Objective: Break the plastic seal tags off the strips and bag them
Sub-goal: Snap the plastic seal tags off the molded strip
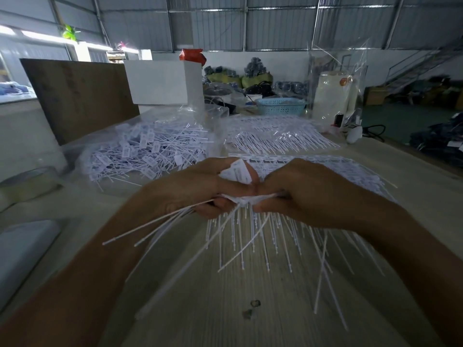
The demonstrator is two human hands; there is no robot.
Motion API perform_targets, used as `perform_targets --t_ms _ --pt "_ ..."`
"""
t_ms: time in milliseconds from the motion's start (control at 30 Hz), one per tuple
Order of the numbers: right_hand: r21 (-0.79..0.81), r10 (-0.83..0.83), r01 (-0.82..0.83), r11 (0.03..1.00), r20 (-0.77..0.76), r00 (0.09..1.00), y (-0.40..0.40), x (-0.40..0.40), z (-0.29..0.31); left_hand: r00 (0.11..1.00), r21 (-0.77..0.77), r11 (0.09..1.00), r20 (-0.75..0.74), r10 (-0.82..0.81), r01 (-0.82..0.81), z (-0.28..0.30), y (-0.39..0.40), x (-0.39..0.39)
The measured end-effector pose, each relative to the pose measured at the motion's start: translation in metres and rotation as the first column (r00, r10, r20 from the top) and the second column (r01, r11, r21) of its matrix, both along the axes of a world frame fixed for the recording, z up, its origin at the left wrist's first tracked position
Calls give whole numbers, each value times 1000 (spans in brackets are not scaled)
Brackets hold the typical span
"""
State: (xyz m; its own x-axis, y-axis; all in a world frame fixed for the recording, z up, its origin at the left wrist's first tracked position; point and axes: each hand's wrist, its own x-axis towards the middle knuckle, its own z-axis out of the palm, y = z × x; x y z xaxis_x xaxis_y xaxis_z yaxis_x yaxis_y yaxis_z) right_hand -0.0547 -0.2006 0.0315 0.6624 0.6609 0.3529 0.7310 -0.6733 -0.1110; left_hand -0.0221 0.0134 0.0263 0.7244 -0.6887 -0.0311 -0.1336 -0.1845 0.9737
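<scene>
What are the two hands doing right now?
Left hand: closed, gripping a bunch of seal tags.
Right hand: closed, gripping the strip of tags.

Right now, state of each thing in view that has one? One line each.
left hand: gripping a bunch of loose tags, tails fanning out
right hand: gripping the tag strip
tag strip: held between both hands, tails hanging down
clear bag: open, lying on the table, full of loose tags
strip stack: flat on the table, unbroken
blue basket: upright, contents unclear
</scene>
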Motion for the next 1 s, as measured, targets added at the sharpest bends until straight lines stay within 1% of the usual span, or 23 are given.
perform_targets --t_ms 67,100,133,167,200,267,300,367,400,433,533,567,633,700,800,867,1000 --pt "-18 42 -45 999 -167 985 -16 0 8 992 77 990 45 -121 118 3 9 -2" --pt "6 33 -33 999 -253 967 -28 -1 14 988 117 984 69 -140 132 4 16 -2" --pt "64 33 -12 998 -341 940 -40 -1 19 989 134 986 96 -112 99 6 22 -1" --pt "143 55 4 990 -405 913 -51 -1 24 989 106 994 140 -35 20 7 26 0" --pt "221 84 14 975 -429 900 -57 0 25 977 27 996 201 78 -85 8 26 1" --pt "306 100 34 951 -410 907 -50 4 21 892 -180 944 320 320 -275 5 13 1" --pt "340 112 38 940 -413 904 -40 5 14 837 -256 910 368 404 -327 3 3 1" --pt "411 157 60 910 -475 866 -20 9 0 765 -322 887 459 452 -331 -5 -20 -3" --pt "435 173 79 897 -510 842 -13 11 -5 750 -332 892 492 441 -307 -10 -29 -6" --pt "455 181 96 885 -527 830 -10 12 -9 757 -338 901 503 416 -271 -14 -35 -8" --pt "475 171 136 869 -546 820 -8 14 -15 840 -338 924 436 323 -180 -21 -44 -14" --pt "480 176 141 866 -555 813 -7 15 -16 848 -321 932 434 305 -171 -22 -44 -14" --pt "495 193 151 856 -577 793 -7 13 -15 828 -295 943 482 286 -154 -21 -41 -13" --pt "483 192 149 863 -586 788 -10 11 -10 790 -310 933 518 327 -183 -17 -34 -9" --pt "456 144 138 879 -532 834 -16 9 -1 752 -350 895 500 429 -277 -14 -24 -4" --pt "470 138 117 875 -474 869 -15 8 0 729 -352 883 509 458 -309 -15 -21 -2" --pt "518 112 134 845 -416 902 -7 5 -2 768 -382 861 419 484 -335 -15 -20 0"
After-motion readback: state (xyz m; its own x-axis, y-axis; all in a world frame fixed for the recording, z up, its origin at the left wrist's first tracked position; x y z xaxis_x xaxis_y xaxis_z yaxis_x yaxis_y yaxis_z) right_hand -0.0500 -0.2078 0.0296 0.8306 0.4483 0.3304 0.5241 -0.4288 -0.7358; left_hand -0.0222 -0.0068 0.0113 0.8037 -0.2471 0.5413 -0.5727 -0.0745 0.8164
